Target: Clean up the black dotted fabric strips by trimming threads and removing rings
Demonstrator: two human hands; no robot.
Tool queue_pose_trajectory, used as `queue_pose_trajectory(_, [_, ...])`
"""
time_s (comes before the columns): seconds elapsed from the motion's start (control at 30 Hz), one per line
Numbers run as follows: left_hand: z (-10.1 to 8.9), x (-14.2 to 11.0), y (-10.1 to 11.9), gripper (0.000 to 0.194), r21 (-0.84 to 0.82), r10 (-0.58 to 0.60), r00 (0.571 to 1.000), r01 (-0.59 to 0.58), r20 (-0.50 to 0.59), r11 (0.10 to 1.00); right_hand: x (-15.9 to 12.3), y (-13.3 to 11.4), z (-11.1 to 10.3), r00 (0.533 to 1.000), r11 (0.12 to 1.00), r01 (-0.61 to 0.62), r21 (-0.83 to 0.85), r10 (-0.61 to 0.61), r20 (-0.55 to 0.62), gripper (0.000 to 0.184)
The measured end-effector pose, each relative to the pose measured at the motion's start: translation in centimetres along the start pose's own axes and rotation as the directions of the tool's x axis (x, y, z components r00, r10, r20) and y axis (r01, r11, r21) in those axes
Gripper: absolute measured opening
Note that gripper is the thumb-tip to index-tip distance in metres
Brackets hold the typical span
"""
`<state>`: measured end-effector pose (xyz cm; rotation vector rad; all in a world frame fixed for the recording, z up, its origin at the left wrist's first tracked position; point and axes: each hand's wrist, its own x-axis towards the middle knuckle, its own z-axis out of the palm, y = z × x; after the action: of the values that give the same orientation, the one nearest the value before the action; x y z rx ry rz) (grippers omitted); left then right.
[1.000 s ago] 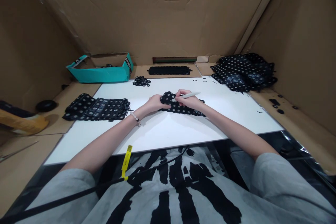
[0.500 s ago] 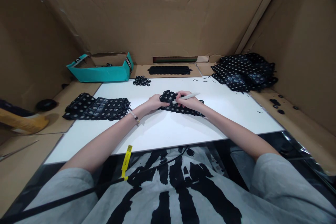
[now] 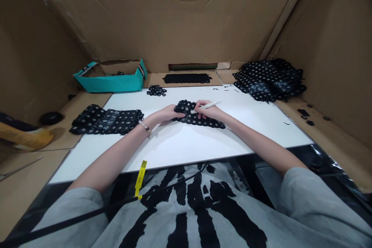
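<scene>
While the left hand (image 3: 168,113) curls over one end of a black openwork lace strip (image 3: 200,120), its grip closed lightly on the bunched cloth, the right hand (image 3: 207,110) pinches a white pen (image 3: 209,104) and rests on the same strip. The strip lies near the middle of the white counter (image 3: 186,143). It should handle soft, light and limp, best taken by its denser edges. A folded stack (image 3: 106,121) sits at the counter's left edge, a heaped pile (image 3: 269,81) past its far right corner.
</scene>
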<state>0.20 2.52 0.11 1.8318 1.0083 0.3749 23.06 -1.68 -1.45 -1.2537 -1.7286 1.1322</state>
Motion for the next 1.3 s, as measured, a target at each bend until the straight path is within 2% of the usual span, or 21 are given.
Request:
queue_pose_trajectory(0.07, [0.3,0.0,-0.1,0.032,0.039,0.014,0.999,-0.012,-0.051,0.999,0.1,0.2,-0.6,0.998,0.996,-0.067,0.053,0.067,0.011,0.013])
queue_pose_trajectory(0.17, [0.9,-0.1,-0.1,0.045,0.088,0.078,0.986,-0.065,-0.146,0.994,0.0,0.1,-0.6,1.0,0.999,-0.012,0.05,0.012,0.001,0.012])
queue_pose_trajectory(0.23, [1.3,-0.1,-0.1,0.053,0.115,0.09,0.982,-0.072,-0.164,0.991,-0.2,-0.3,-0.3,0.999,0.997,0.039,0.06,-0.038,-0.013,0.013])
queue_pose_trajectory(0.4, [1.5,0.0,-0.1,0.045,0.161,-0.002,0.989,0.026,-0.151,0.987,-0.7,-0.8,0.4,0.996,0.994,0.089,0.065,-0.087,-0.025,0.013])
queue_pose_trajectory(0.57, [1.4,0.0,-0.4,0.04,0.141,0.026,0.994,-0.01,-0.109,0.99,-0.3,-0.4,0.4,1.0,0.997,0.009,0.072,-0.008,-0.014,0.009])
queue_pose_trajectory(0.8, [1.3,0.1,-0.4,0.038,0.248,0.127,0.989,-0.106,-0.07,0.963,-0.6,-0.3,0.5,0.999,0.997,-0.012,-0.079,0.009,-0.04,0.008])
queue_pose_trajectory(0.93, [1.6,0.0,-0.4,0.035,0.143,0.051,0.993,-0.036,-0.103,0.989,-0.9,-0.3,0.7,0.999,0.996,0.004,-0.087,-0.008,-0.045,0.011])
queue_pose_trajectory(1.0, [1.7,-0.1,-0.3,0.033,0.025,0.005,0.995,-0.003,-0.104,1.0,-1.0,-0.3,1.0,0.996,0.992,0.034,-0.124,-0.044,-0.081,0.012])
queue_pose_trajectory(1.1, [1.5,-0.1,0.0,0.03,-0.1,-0.015,0.999,0.011,-0.036,0.995,-0.9,-0.3,1.7,0.975,0.962,0.129,-0.242,-0.167,-0.144,0.012])
queue_pose_trajectory(1.2, [0.8,0.0,0.3,0.029,-0.1,-0.043,0.998,0.047,0.044,0.994,-0.5,-0.2,2.2,0.943,0.919,0.219,-0.329,-0.286,-0.171,0.013])
queue_pose_trajectory(1.3, [0.1,0.2,0.2,0.028,-0.005,-0.05,0.997,0.05,0.062,0.999,-0.3,-0.1,1.9,0.949,0.927,0.232,-0.293,-0.281,-0.139,0.012])
